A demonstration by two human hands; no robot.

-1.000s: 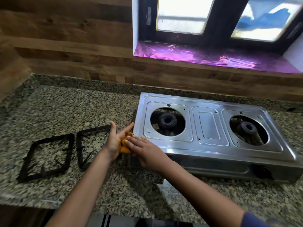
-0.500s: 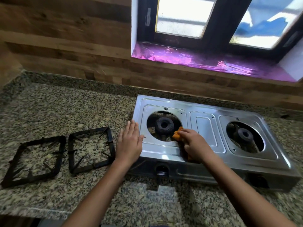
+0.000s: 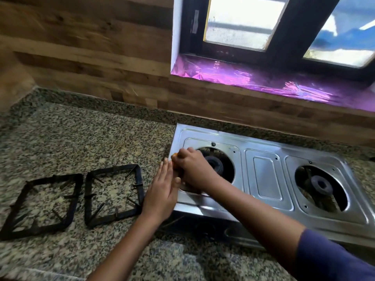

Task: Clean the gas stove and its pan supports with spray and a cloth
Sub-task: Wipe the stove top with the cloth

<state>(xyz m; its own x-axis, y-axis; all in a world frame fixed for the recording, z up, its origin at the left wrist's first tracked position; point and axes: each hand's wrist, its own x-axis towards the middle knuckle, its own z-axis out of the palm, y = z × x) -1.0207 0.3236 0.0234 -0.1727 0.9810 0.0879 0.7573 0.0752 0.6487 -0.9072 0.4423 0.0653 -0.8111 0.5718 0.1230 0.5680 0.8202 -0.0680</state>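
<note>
A steel two-burner gas stove (image 3: pixel 265 171) stands on the granite counter at the right. Its two black pan supports lie off it on the counter to the left, one (image 3: pixel 41 203) farther left and one (image 3: pixel 113 194) nearer the stove. My right hand (image 3: pixel 194 169) grips an orange cloth (image 3: pixel 174 154) and presses it on the stove top at the left burner's near-left corner; only a sliver of cloth shows. My left hand (image 3: pixel 163 191) lies with straight fingers against the stove's left edge, touching the right hand.
The granite counter (image 3: pixel 81 138) ends at a wooden wall behind. A window sill (image 3: pixel 253 78) covered in purple foil runs above the stove. The right burner (image 3: pixel 321 185) sits uncovered. No spray bottle is in view.
My right hand has slid the cloth from the middle of the stove back to its left edge. My left hand stays at the stove's left side, fingers still straight.
</note>
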